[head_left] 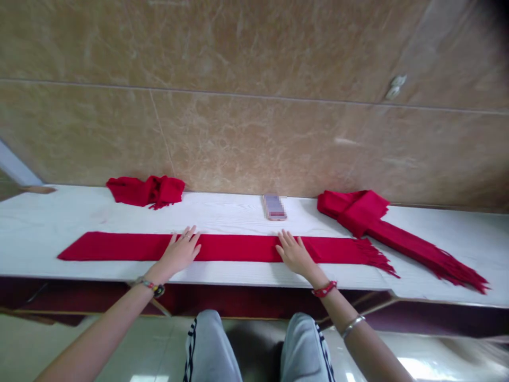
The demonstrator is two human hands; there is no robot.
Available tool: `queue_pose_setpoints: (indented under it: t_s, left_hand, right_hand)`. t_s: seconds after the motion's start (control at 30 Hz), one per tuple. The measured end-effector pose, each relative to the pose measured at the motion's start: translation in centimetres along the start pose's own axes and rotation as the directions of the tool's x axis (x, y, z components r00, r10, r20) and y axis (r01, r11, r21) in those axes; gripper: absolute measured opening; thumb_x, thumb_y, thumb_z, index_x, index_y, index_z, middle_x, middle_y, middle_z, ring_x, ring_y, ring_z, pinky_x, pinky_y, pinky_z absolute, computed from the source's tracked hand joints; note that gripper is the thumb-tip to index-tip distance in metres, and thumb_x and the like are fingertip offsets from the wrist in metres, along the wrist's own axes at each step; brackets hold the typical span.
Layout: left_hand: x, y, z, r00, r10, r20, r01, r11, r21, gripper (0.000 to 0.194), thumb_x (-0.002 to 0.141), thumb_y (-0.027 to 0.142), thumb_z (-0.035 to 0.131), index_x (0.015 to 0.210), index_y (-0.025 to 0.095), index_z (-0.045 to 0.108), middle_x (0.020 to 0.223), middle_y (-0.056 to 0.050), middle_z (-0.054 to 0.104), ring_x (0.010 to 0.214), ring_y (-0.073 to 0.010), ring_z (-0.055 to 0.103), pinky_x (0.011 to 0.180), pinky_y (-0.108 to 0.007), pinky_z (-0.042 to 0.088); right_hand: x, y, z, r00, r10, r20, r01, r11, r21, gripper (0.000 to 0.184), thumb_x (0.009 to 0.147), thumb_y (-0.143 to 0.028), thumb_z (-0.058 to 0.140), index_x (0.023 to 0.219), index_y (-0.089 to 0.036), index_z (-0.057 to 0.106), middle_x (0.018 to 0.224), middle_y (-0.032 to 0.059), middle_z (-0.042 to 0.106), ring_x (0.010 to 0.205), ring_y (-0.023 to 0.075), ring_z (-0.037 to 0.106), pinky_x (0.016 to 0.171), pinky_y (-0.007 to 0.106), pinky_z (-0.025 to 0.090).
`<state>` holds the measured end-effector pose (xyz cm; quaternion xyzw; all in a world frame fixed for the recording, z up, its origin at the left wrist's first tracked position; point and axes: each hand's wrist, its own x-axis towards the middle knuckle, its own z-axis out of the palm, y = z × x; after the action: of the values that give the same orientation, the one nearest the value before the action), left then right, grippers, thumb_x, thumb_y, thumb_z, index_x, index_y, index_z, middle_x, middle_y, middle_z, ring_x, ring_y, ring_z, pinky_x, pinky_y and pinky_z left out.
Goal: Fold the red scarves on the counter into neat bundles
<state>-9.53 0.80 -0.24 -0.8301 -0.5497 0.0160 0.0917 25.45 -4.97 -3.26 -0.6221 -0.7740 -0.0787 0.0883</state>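
Note:
A red scarf (238, 248) lies flat in a long folded strip along the white table, its fringe at the right end. My left hand (183, 250) rests palm down on the strip left of its middle, fingers spread. Farther right, my right hand (295, 253) also presses flat on the cloth with its fingers apart. Neither hand grips anything. Behind the strip's fringed end lies a second red scarf (360, 215), loosely folded, its fringed tail trailing to the right. A crumpled red scarf (145, 191) sits at the back left.
A phone (275, 207) lies near the back edge of the white table (230, 273), between the two rear scarves. A brown marble-tiled wall (238, 143) stands directly behind, with a wall socket (396, 86) at upper right. Open compartments (230, 300) run beneath the tabletop.

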Motion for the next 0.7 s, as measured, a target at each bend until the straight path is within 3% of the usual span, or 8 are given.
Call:
queue_pose_setpoints:
  t_s: [0.1,0.2,0.33,0.5,0.6,0.7]
  left_hand:
    - [2.8,6.4,-0.1,0.981,0.169,-0.098,-0.178,0.979,-0.096,0.049,0.09,0.037,0.028,0.133,0.016,0.036,0.144,-0.01,0.024,0.131,-0.0267,0.023,0.099,-0.046,0.028]
    - [4.1,10.3,0.4,0.964,0.254,-0.083,-0.263,0.957,-0.119,0.05,0.09,0.039,0.028,0.136,0.02,0.031,0.145,-0.007,0.022,0.132,-0.0262,0.02,0.1,-0.047,0.026]
    - [4.5,10.3,1.4,0.965,0.258,-0.041,-0.261,0.959,-0.107,0.051,0.089,0.037,0.03,0.137,0.021,0.03,0.144,-0.006,0.022,0.132,-0.0251,0.019,0.102,-0.046,0.022]
    - [4.6,9.6,1.5,0.969,0.248,-0.015,-0.248,0.965,-0.086,0.052,0.088,0.036,0.029,0.137,0.02,0.029,0.144,-0.005,0.023,0.132,-0.0257,0.018,0.102,-0.046,0.021]
    - [4.5,10.2,1.0,0.976,0.216,0.021,-0.215,0.975,-0.065,0.053,0.088,0.035,0.028,0.138,0.018,0.028,0.145,-0.006,0.02,0.132,-0.0269,0.017,0.102,-0.048,0.021]
    - [4.5,11.7,0.2,0.983,0.183,0.025,-0.182,0.982,-0.047,0.051,0.089,0.032,0.025,0.137,0.016,0.029,0.145,-0.008,0.019,0.132,-0.0277,0.017,0.101,-0.051,0.02]
  right_hand:
    - [1.3,-2.4,-0.6,0.996,-0.093,0.017,0.091,0.992,0.092,0.049,0.091,-0.031,0.03,0.134,-0.008,0.033,0.14,0.0168,0.03,0.129,0.0272,0.027,0.1,0.051,0.027]
    - [0.9,-0.8,-0.5,0.994,-0.108,0.035,0.104,0.99,0.092,0.049,0.091,-0.033,0.03,0.135,-0.012,0.031,0.141,0.0137,0.029,0.13,0.0252,0.025,0.101,0.05,0.026]
    - [-2.7,7.1,-0.3,0.999,0.007,0.051,-0.007,1.0,-0.013,0.046,0.091,-0.027,0.031,0.135,-0.013,0.032,0.14,0.015,0.031,0.129,0.0253,0.026,0.099,0.051,0.029]
    - [-8.1,17.5,-0.5,0.989,0.126,0.077,-0.111,0.98,-0.167,0.036,0.089,-0.017,0.035,0.121,-0.015,0.05,0.137,0.016,0.037,0.128,0.0261,0.03,0.095,0.053,0.033]
    - [-9.2,19.6,-0.9,0.982,0.177,0.066,-0.161,0.966,-0.205,0.033,0.088,-0.014,0.036,0.114,-0.015,0.056,0.136,0.0155,0.038,0.128,0.029,0.028,0.094,0.056,0.031]
    - [-7.7,17.3,-1.1,0.975,0.218,-0.033,-0.221,0.966,-0.138,0.038,0.089,-0.022,0.036,0.123,-0.011,0.048,0.136,0.0183,0.037,0.128,0.0292,0.028,0.098,0.054,0.028]
